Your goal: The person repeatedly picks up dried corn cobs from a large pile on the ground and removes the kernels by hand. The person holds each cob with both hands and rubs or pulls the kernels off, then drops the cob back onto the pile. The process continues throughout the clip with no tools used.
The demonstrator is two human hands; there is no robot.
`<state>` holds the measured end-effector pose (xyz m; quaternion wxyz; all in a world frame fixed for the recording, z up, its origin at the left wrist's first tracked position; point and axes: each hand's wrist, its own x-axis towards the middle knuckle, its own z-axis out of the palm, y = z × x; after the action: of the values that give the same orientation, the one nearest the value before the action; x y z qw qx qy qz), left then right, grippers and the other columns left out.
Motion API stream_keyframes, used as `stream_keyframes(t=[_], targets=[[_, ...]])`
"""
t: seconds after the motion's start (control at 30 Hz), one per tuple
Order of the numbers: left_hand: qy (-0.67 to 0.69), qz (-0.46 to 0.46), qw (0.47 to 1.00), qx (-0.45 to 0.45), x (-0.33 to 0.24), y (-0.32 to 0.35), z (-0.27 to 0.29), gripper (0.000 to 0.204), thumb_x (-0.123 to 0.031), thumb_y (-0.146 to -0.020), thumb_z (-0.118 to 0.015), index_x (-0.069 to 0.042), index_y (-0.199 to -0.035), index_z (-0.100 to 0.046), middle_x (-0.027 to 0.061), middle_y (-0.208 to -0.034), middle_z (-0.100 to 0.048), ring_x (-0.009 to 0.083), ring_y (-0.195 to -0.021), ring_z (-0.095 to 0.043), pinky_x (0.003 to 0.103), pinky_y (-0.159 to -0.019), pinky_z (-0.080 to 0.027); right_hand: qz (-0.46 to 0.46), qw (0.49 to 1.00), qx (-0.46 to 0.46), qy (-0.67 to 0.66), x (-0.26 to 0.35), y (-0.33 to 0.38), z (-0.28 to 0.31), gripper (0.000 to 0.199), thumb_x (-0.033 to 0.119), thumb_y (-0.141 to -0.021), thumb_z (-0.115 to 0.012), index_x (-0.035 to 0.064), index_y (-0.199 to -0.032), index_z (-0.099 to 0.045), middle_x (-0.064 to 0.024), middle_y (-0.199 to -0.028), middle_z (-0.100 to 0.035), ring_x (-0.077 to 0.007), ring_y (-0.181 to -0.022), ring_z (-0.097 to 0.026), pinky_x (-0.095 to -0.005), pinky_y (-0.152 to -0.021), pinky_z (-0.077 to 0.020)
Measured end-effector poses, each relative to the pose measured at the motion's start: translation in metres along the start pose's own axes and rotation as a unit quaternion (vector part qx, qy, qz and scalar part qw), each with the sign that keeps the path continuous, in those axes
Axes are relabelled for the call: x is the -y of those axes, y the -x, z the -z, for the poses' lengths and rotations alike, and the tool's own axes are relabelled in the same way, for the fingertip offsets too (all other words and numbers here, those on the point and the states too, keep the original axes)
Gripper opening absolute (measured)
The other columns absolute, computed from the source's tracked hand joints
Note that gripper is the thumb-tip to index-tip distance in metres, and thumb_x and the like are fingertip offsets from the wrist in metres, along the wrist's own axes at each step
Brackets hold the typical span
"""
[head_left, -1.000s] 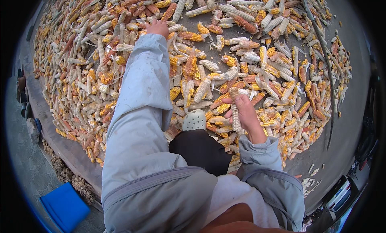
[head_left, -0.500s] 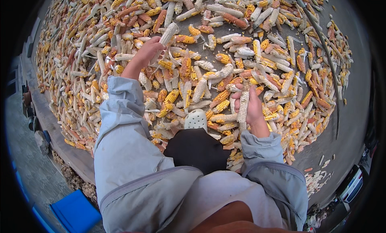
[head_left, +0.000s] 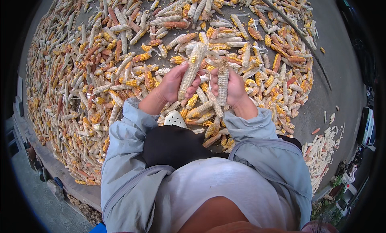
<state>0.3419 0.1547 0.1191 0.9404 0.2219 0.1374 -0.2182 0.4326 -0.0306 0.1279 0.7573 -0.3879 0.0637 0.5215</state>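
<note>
Gripping a pale cob with a few yellow kernels (head_left: 195, 64), the left grip (head_left: 173, 83) has its thumb along the near side and its fingers showing past the far edge; the cob slants up and to the right, its upper part reaching well beyond the grip. The right grip (head_left: 233, 86) is closed around a pale cob with a brown, ragged end (head_left: 222, 82), which stands almost straight in the view: the ragged end rises above the fingers and the pale end sticks out below. The two cobs are near each other, between the two palms. Beneath and beyond them spread corn cobs (head_left: 92, 78) in yellow, white and reddish tones. A light perforated shoe (head_left: 175, 119) is just below the left grip; a long dark stick (head_left: 299, 31) lies at the upper right.
</note>
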Motion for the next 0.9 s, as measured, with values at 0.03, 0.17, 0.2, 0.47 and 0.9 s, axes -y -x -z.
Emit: stream_keyframes(t=[0.03,0.17,0.2,0.47,0.9], targets=[[-0.017,0.016,1.0,0.0,-0.003,-0.008,-0.013,0.055,-0.048,-0.093,-0.029,0.001,-0.112,-0.047,0.0062,-0.073,-0.048,0.0134,-0.05,-0.047,0.027,-0.042,-0.041,0.012,1.0,-0.007,0.002,0.008,0.008,0.006,0.048,0.043,-0.097,-0.029,0.0027,-0.101,-0.055,-0.0052,-0.068,-0.053,-0.0132,-0.055,-0.051,-0.0274,-0.047,-0.0438],[-0.144,0.025,0.989,-0.027,-0.01,-0.037,-0.064,0.046,-0.042,-0.092,-0.034,-0.001,-0.108,-0.048,0.0042,-0.072,-0.049,0.012,-0.052,-0.05,0.025,-0.043,-0.043,0.066,0.994,-0.029,0.08,0.048,0.033,0.022,0.046,0.042,-0.096,-0.03,0.0038,-0.111,-0.049,-0.0088,-0.076,-0.058,-0.0144,-0.057,-0.053,-0.0278,-0.048,-0.0456],[-0.17,0.036,0.982,-0.067,-0.008,-0.046,-0.079,0.043,-0.039,-0.092,-0.037,-0.001,-0.108,-0.048,0.0041,-0.073,-0.049,0.0121,-0.053,-0.049,0.025,-0.043,-0.042,0.077,0.991,-0.015,0.111,0.058,0.039,0.03,0.05,0.047,-0.095,-0.03,0.006,-0.121,-0.043,-0.0102,-0.082,-0.06,-0.0149,-0.059,-0.054,-0.028,-0.049,-0.0458],[-0.691,-0.119,0.706,-0.101,0.044,-0.123,-0.143,0.046,-0.013,-0.078,-0.057,0.006,-0.112,-0.033,0.0275,-0.097,-0.055,0.0392,-0.09,-0.058,0.042,-0.078,-0.045,0.271,0.96,-0.046,0.053,0.107,0.068,0.044,0.055,0.054,-0.089,-0.043,0.0031,-0.105,-0.053,-0.0034,-0.093,-0.058,-0.0113,-0.085,-0.054,-0.0258,-0.077,-0.0445],[-0.027,0.163,0.978,0.124,0.055,-0.158,-0.18,0.031,-0.012,-0.079,-0.05,-0.003,-0.108,-0.044,0.0071,-0.072,-0.045,0.015,-0.053,-0.045,0.028,-0.044,-0.039,0.292,0.916,-0.168,0.22,0.165,0.107,0.119,0.073,0.066,-0.087,-0.031,0.0034,-0.115,-0.056,-0.0078,-0.089,-0.062,-0.0156,-0.075,-0.056,-0.031,-0.058,-0.0453]])
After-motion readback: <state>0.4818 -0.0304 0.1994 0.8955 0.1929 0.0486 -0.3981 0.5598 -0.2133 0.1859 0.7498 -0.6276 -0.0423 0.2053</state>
